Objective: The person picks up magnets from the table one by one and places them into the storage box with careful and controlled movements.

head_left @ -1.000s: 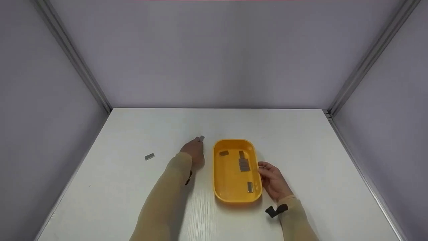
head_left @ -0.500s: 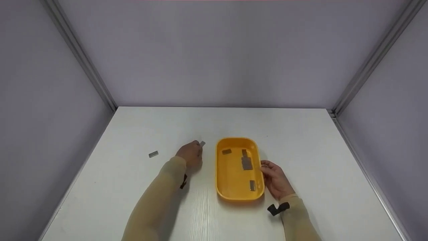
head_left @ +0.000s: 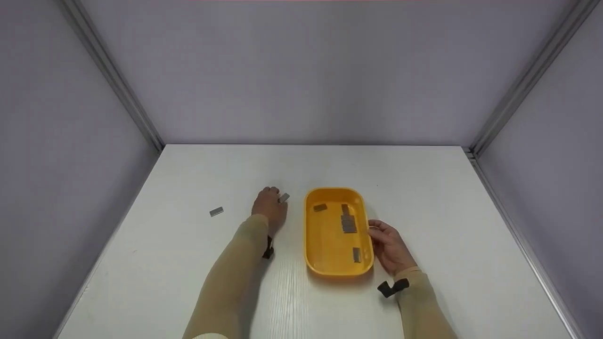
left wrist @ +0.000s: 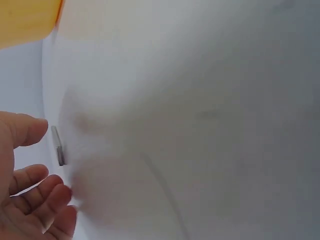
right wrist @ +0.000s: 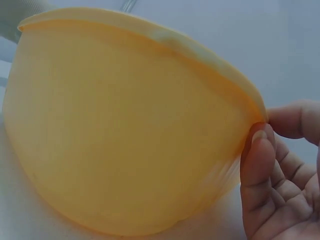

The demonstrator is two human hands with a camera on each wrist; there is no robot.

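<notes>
Our left hand (head_left: 269,207) sits just left of centre in the head view, pinching a small grey block (head_left: 284,197) between thumb and fingertips, just beside the tray's upper left corner. From the left wrist view the block (left wrist: 58,145) shows edge-on between thumb and curled fingers (left wrist: 37,192). Further left, a second grey block (head_left: 216,212) lies alone on the white table (head_left: 188,263), well apart from the hand. At centre stands the yellow tray (head_left: 314,245), with several grey blocks (head_left: 348,223) lying inside. On its right, our right hand (head_left: 388,247) grips the tray's long edge, thumb over the rim and fingers curled against the outer wall (right wrist: 125,150), as the right wrist view shows.
</notes>
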